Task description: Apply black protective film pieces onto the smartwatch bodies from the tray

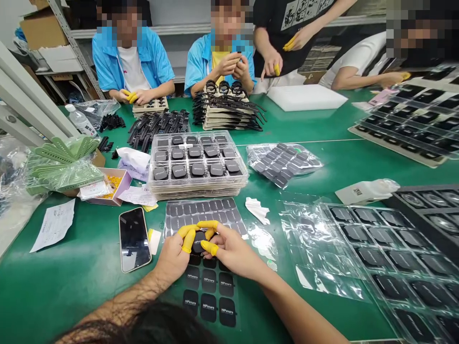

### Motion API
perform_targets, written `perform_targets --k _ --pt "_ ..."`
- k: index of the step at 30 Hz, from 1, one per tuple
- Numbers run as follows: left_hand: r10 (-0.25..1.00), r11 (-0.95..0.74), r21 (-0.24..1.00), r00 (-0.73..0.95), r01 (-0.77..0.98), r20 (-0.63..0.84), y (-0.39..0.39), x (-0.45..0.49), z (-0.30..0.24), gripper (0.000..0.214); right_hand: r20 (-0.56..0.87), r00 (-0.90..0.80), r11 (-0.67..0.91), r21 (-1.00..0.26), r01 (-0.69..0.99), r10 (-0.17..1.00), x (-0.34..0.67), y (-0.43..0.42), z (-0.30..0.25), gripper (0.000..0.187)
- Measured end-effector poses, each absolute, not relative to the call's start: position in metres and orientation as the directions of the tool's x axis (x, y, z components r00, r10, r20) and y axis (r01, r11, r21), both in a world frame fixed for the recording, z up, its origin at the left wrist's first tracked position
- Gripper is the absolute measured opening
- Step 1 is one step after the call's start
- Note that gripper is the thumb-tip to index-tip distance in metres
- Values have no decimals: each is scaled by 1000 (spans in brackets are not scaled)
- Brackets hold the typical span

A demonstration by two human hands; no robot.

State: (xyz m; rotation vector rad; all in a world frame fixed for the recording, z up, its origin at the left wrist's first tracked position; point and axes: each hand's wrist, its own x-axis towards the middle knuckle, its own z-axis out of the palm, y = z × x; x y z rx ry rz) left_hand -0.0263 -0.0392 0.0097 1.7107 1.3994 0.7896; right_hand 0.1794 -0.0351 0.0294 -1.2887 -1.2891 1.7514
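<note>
My left hand (pixel 175 251) and my right hand (pixel 229 248), both with yellow finger cots, meet at the middle of the table. Between their fingertips they grip a black rounded-square watch case (pixel 198 242) with white lettering on its face. Under and in front of the hands lies a clear sheet of black HiFuture stickers (pixel 208 281). Just beyond them is another sheet of dark square stickers (pixel 201 209), partly covered by my fingers. My fingers hide the edges of the watch case.
Behind the sheets stands a stack of clear trays (pixel 197 179) holding dark square pieces. A phone (pixel 134 239) lies left; more trays (pixel 390 239) fill the right. Green straps (pixel 64 165), black straps (pixel 158 129) and a white foam block (pixel 306 98) sit farther off. Co-workers work opposite.
</note>
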Motion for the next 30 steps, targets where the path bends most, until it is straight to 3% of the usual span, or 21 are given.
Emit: perform_targets --k 5,8,10,14,22,26,30 --pt "972 -16 876 212 481 -99 -39 -25 13 32 -347 -356 -362 -932 24 868 182 -31 29 40" --pt "960 30 910 243 414 -142 -39 -24 12 37 -347 -321 -373 -928 -19 881 181 -29 27 30" --pt "953 60 926 253 374 -164 -40 -23 10 44 -345 -305 -361 -933 6 887 180 -29 25 22" --pt "945 96 940 266 326 -188 -41 -23 7 56 -336 -292 -322 -942 97 895 180 -29 21 29" --pt "946 30 954 301 300 -124 -43 -21 5 65 -389 -239 -392 -919 37 890 184 -21 15 33" --pt "948 4 961 304 275 -91 -45 -19 -1 55 -374 -280 -371 -926 64 884 186 -25 20 27" --pt "950 -65 963 312 260 -20 -49 -15 -11 75 -277 -61 -274 -960 55 959 193 -14 44 34"
